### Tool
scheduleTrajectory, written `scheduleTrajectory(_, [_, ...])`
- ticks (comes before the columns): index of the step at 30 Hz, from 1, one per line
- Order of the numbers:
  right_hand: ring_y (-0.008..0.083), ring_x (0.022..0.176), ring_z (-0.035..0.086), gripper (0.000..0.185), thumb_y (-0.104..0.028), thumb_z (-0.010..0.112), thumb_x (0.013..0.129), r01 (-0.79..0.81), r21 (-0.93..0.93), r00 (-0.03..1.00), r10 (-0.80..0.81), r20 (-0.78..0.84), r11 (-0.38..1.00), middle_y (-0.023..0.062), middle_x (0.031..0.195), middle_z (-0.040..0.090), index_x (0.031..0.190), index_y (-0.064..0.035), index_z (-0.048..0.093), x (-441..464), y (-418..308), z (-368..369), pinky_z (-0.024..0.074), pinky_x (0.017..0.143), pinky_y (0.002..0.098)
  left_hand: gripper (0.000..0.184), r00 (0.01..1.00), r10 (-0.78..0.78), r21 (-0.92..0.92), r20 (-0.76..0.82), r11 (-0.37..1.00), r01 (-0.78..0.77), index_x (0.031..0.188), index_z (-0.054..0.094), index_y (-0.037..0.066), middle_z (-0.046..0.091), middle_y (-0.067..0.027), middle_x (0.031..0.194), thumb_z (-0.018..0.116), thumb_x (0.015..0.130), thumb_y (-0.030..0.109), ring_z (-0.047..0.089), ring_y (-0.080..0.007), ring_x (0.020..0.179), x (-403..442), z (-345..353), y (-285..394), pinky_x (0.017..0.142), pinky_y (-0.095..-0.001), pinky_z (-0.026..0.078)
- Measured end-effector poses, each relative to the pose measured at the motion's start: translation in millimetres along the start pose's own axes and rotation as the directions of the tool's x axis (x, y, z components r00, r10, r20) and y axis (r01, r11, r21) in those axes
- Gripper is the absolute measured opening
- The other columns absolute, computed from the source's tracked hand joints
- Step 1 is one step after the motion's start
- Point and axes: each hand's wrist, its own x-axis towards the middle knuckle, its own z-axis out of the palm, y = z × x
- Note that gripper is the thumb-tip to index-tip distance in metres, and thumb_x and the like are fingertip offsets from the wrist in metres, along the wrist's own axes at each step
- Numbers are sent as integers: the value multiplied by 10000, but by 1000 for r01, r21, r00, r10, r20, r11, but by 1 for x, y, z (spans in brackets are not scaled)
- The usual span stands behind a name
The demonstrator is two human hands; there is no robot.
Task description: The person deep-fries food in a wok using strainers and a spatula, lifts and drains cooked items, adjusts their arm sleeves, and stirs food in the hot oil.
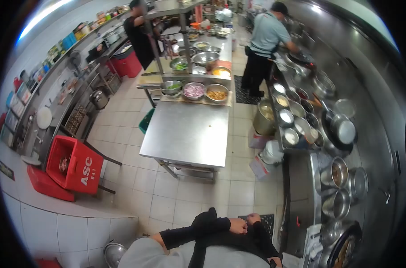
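My left hand is closed in front of my body, its fingers curled against the black apron. Close beside it, my right hand is also closed, near the black sleeve. Whatever either hand grips, if anything, is too small or hidden to make out. Both hands are over my own waist and apart from the kitchen surfaces. Ahead of them stands a steel table with bowls of chopped red onion, green vegetables and brown pieces along its far edge.
A co-worker in a light shirt works at the stove on the right; another person in black stands back left. Steel pots line the right counter. A red bin sits left. A dark floor mat lies beyond my hands.
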Motion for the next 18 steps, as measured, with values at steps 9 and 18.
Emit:
scheduleTrajectory(9, [231, 594, 689, 246, -146, 540, 831, 250, -190, 968, -239, 82, 949, 175, 757, 703, 952, -21, 714, 124, -87, 14, 573, 612, 364, 614, 987, 159, -491, 24, 862, -127, 1376, 491, 73, 483, -150, 1407, 418, 980, 537, 382, -264, 1356, -66, -70, -2, 1135, -349, 261])
scheduleTrajectory(18, [301, 880, 696, 281, -271, 590, 824, 79, -500, 989, -4, 150, 862, 169, 905, 716, 907, -49, 742, 160, -54, -10, 535, 819, 402, 544, 976, 204, -466, -74, 858, -215, 1414, 448, 64, 442, -132, 1441, 460, 1005, 422, 366, -252, 1364, -74, -193, 10, 1138, -358, 260])
